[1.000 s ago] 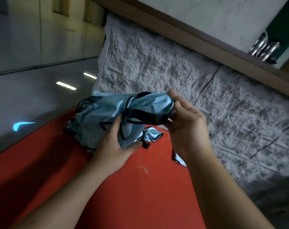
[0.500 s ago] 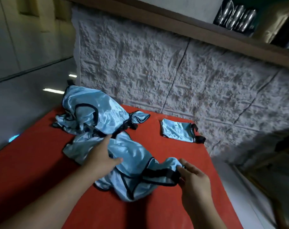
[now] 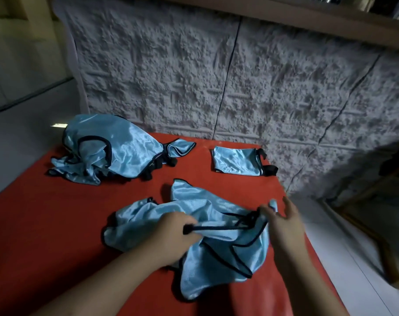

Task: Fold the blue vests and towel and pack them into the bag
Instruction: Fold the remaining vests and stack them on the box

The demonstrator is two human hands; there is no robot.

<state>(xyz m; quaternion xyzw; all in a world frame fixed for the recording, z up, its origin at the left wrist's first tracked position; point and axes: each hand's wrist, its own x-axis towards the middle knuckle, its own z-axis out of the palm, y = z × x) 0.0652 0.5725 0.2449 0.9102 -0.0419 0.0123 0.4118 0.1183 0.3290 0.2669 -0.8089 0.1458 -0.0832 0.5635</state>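
A crumpled shiny blue vest (image 3: 207,226) with black trim lies on the red table (image 3: 45,224) in front of me. My left hand (image 3: 171,233) grips its black edge strap on the left. My right hand (image 3: 283,222) pinches the same trim on the right, with its outer fingers spread. A heap of more blue vests (image 3: 107,149) sits at the back left. One small folded blue vest (image 3: 237,161) lies at the back right, near the wall. No bag or towel is in view.
A rough grey textured wall (image 3: 216,76) rises directly behind the table. A wooden shelf edge (image 3: 331,23) runs above it. To the right, past the table's edge, are pale floor (image 3: 344,258) and a wooden frame (image 3: 376,236).
The vest came down from being held up onto the table. Both hands have shifted to its black trim and pull it taut between them. The view has swung right and down.
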